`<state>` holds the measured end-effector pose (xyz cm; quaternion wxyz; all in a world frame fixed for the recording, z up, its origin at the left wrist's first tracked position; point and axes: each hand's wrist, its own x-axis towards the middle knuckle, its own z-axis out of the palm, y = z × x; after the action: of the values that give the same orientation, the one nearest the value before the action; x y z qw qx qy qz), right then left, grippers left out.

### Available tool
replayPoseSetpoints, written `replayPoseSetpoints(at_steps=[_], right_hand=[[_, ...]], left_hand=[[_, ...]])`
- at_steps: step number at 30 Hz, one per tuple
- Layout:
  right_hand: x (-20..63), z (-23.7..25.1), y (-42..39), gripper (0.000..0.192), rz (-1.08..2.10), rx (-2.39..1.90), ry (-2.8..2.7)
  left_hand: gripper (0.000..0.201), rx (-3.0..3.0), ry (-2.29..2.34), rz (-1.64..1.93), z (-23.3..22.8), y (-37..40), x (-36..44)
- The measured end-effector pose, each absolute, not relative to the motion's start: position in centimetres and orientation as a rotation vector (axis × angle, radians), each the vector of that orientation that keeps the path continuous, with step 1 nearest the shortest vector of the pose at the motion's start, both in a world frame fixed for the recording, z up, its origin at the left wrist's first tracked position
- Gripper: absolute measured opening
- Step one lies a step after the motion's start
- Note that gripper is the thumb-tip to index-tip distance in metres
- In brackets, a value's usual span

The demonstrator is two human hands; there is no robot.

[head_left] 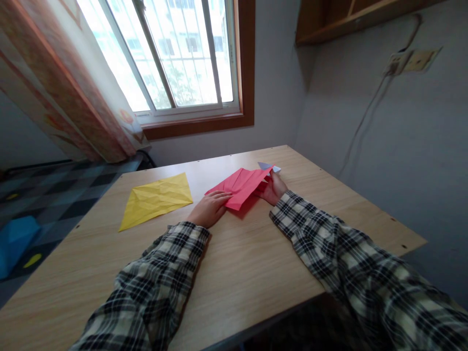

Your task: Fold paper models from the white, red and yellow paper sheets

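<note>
A creased sheet of red paper [241, 184] lies at the middle of the wooden table, its right side lifted off the surface. My left hand [211, 207] rests flat on its near left part, fingers stretched out. At the right edge, my right hand [273, 189] grips the red paper, thumb near the upper corner and the other fingers partly hidden beneath. Just beyond that hand sits a small pale folded paper [269, 167], partly covered by the red sheet. To the left, a crumpled sheet of yellow paper [158, 199] is spread on the table.
The light wooden table [226, 273] ends at a near edge by my body. A bed with a checked cover [73, 181] and a blue object [16, 239] is at left. Behind are a curtain [69, 78] and window; a cord [365, 117] hangs on the right wall.
</note>
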<state>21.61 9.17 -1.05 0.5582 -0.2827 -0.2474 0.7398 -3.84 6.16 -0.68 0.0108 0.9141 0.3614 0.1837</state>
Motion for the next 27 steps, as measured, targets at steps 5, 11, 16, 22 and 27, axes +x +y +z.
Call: replayPoseSetpoints(at_steps=[5,11,16,22,27], right_hand=[[21.6,-1.4,9.4,0.037,1.709,-0.696,-0.569],[21.5,-2.1,9.9,0.036,1.544,-0.704,-0.614],[21.8,-3.4,10.5,0.059,1.317,-0.934,-0.947],[22.1,-3.9,10.5,0.038,0.836,-1.072,-1.522],[23.1,-3.4,10.4,0.029,0.637,-1.123,-1.847]], left_hand=[[0.039,2.805,1.187,0.580,-0.8,6.3,-3.8],[0.039,2.616,1.304,0.737,-0.6,6.1,-4.1],[0.030,2.400,1.444,0.874,-0.8,6.6,-5.0],[0.032,2.256,1.526,0.951,-0.9,7.3,-5.4],[0.035,2.217,1.443,1.007,-0.8,7.2,-5.3]])
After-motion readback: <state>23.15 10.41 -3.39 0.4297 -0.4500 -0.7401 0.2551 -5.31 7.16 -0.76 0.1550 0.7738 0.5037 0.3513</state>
